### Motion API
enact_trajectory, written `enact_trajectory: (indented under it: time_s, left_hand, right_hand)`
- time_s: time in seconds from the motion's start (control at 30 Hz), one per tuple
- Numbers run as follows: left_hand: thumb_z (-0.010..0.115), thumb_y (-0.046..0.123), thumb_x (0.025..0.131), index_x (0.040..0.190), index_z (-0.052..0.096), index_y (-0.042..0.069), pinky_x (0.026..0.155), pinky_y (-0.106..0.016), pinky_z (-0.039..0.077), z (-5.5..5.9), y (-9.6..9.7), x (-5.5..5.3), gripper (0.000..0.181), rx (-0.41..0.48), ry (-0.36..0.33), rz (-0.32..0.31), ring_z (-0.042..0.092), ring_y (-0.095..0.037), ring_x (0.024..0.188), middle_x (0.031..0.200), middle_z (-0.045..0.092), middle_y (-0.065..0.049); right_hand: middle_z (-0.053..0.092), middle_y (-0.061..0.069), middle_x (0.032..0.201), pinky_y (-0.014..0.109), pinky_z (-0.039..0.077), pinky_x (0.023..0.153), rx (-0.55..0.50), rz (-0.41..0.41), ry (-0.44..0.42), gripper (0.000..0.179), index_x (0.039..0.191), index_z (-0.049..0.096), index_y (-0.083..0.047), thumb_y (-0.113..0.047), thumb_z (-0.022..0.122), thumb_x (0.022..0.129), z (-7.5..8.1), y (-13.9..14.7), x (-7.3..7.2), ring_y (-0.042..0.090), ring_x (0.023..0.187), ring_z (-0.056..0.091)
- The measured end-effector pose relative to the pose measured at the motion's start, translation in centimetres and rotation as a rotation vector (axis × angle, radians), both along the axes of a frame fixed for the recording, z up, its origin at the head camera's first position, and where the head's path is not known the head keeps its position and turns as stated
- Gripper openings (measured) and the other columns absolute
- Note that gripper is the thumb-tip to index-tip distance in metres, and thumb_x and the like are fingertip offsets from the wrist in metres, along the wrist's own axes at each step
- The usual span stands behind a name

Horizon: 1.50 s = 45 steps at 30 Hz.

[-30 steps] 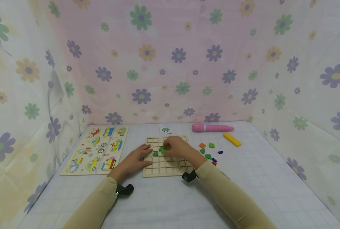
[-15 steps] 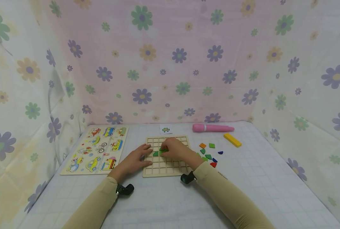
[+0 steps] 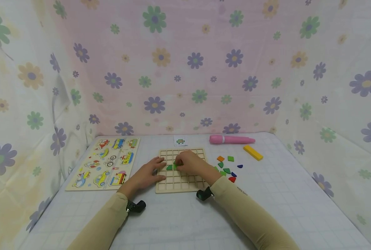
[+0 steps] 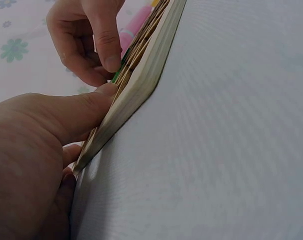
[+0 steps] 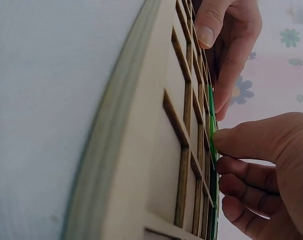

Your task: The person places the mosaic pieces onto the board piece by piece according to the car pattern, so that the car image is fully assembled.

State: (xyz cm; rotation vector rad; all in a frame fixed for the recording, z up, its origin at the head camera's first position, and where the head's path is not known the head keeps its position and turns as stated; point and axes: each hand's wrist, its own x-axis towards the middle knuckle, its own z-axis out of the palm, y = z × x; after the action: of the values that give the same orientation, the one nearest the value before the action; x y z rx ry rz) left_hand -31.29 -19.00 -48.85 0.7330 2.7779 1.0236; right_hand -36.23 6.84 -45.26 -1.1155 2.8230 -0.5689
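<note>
A wooden grid board (image 3: 168,186) lies in front of me in the head view. My left hand (image 3: 146,174) rests on its left edge, fingers spread, the thumb along the frame in the left wrist view. A green piece (image 3: 169,167) sits in a cell near that hand. Just right of it, my right hand (image 3: 193,163) holds a small green square piece (image 3: 175,167) down at the grid with curled fingers. In the right wrist view the right thumb touches the green piece (image 5: 213,139); more green shows along the same row. The right hand hides part of the grid.
Several loose coloured pieces, among them an orange square (image 3: 220,158) and a red one (image 3: 232,179), lie right of the board. Behind stand a pattern card (image 3: 180,140), a pink marker-like stick (image 3: 232,139) and a yellow block (image 3: 253,152). A picture puzzle (image 3: 102,163) lies left.
My right hand has lowered slightly, and the green square it pinches has gone from above the grid down to a cell beside the other green piece. The left hand has stayed put.
</note>
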Motion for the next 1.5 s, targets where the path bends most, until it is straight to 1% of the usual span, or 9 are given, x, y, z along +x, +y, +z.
enact_trajectory:
  time_s: [0.17,0.3,0.43,0.6,0.77,0.9,1.07,1.33,1.5]
  left_hand:
    - [0.078,0.035,0.103,0.158,0.055,0.004,0.129,-0.06,0.022,0.0,0.1,0.0,0.067,0.0,0.011,-0.017,0.02,-0.038,0.164,0.174,0.036,-0.012]
    - [0.077,0.035,0.103,0.159,0.055,0.003,0.129,-0.06,0.023,0.0,0.1,0.0,0.067,-0.008,0.018,-0.02,0.02,-0.038,0.163,0.174,0.036,-0.013]
    - [0.077,0.034,0.103,0.159,0.055,0.004,0.129,-0.06,0.022,-0.1,0.0,-0.1,0.067,-0.016,0.023,-0.011,0.02,-0.038,0.163,0.174,0.035,-0.012]
    - [0.077,0.034,0.103,0.158,0.055,0.003,0.129,-0.061,0.023,-0.2,-0.2,-0.2,0.067,-0.024,0.037,-0.018,0.021,-0.04,0.163,0.174,0.035,-0.014]
    - [0.077,0.033,0.103,0.158,0.055,0.001,0.128,-0.063,0.023,-0.2,-0.2,-0.1,0.067,-0.014,0.044,-0.024,0.022,-0.041,0.162,0.173,0.037,-0.016]
    - [0.078,0.032,0.103,0.158,0.055,0.001,0.128,-0.063,0.023,0.0,-0.2,0.0,0.067,-0.012,0.044,-0.023,0.022,-0.041,0.162,0.173,0.037,-0.016]
    - [0.077,0.033,0.103,0.158,0.055,0.001,0.128,-0.062,0.023,0.0,-0.1,0.0,0.067,-0.014,0.04,-0.02,0.022,-0.041,0.162,0.173,0.037,-0.016]
    - [0.077,0.034,0.103,0.158,0.055,0.002,0.128,-0.063,0.022,0.0,-0.1,0.0,0.067,-0.025,0.039,-0.017,0.021,-0.041,0.163,0.173,0.036,-0.016]
    - [0.077,0.034,0.103,0.158,0.055,0.002,0.129,-0.063,0.021,0.0,-0.1,0.0,0.068,-0.017,0.03,-0.014,0.02,-0.041,0.163,0.173,0.036,-0.016]
  right_hand:
    - [0.073,-0.006,0.099,0.032,0.056,0.082,-0.006,-0.022,0.0,0.012,0.111,0.082,-0.013,-0.016,0.08,0.1,0.4,0.4,0.4,0.01,0.088,0.063]
    - [0.073,-0.004,0.101,0.034,0.057,0.083,-0.04,-0.042,-0.013,0.015,0.115,0.082,-0.011,-0.014,0.079,0.1,1.1,1.3,0.6,0.012,0.088,0.062]
    - [0.073,-0.001,0.101,0.035,0.057,0.081,-0.07,-0.039,-0.006,0.015,0.114,0.081,-0.007,-0.012,0.08,0.1,1.7,2.6,0.5,0.014,0.088,0.063]
    - [0.074,0.002,0.106,0.036,0.059,0.086,-0.09,-0.052,0.001,0.019,0.118,0.08,-0.004,-0.011,0.08,0.1,2.1,4.6,0.4,0.017,0.094,0.065]
    - [0.074,0.004,0.112,0.04,0.059,0.092,-0.106,-0.115,-0.018,0.023,0.122,0.079,-0.002,-0.012,0.08,0.101,2.7,6.9,0.3,0.021,0.101,0.067]
    - [0.074,0.005,0.113,0.043,0.059,0.093,-0.128,-0.156,-0.025,0.024,0.123,0.078,-0.002,-0.013,0.079,0.101,3.2,8.9,0.3,0.024,0.103,0.066]
    - [0.074,0.007,0.11,0.045,0.06,0.091,-0.148,-0.19,-0.01,0.024,0.122,0.078,0.0,-0.011,0.079,0.101,3.6,11.4,0.2,0.026,0.101,0.066]
    - [0.072,0.004,0.109,0.043,0.061,0.087,-0.138,-0.307,-0.046,0.028,0.126,0.077,-0.002,-0.016,0.08,0.101,3.5,15.0,0.0,0.026,0.1,0.064]
    - [0.072,0.006,0.107,0.041,0.06,0.083,-0.14,-0.319,-0.03,0.026,0.123,0.077,0.0,-0.013,0.079,0.1,3.3,16.9,0.0,0.027,0.098,0.063]
